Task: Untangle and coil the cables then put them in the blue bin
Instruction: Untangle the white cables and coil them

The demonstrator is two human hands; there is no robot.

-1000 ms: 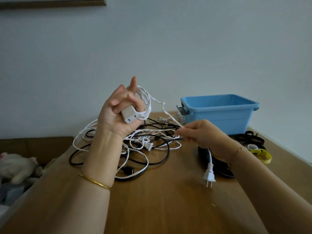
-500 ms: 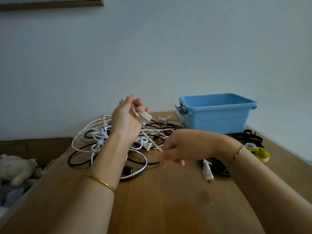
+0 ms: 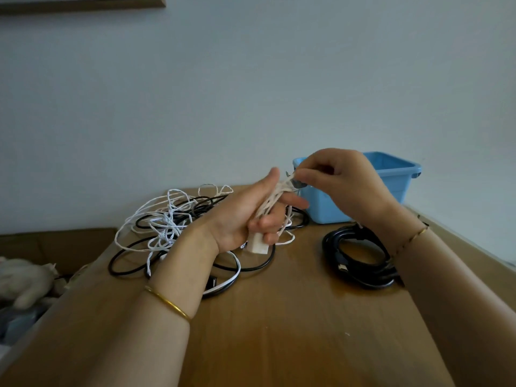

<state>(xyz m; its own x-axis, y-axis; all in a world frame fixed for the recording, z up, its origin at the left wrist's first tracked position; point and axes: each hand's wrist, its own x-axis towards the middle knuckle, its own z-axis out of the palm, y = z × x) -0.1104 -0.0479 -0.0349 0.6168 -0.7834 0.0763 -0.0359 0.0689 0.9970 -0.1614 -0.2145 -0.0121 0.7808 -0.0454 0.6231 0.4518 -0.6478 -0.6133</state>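
A black cable (image 3: 374,279) lies rolled in a ring near the right edge of the surface (image 3: 279,317). It looks done, but it is not in the bin yet. Just past it, the left hand (image 3: 245,216) is closed round a bunch of white cable (image 3: 268,205), and a white plug block (image 3: 258,247) pokes out below. The right hand (image 3: 340,185) pinches the top end, I think to wind it on. Behind lies the messy pile (image 3: 167,219) of white and black cables. The blue bin (image 3: 399,182) stands at the far right corner.
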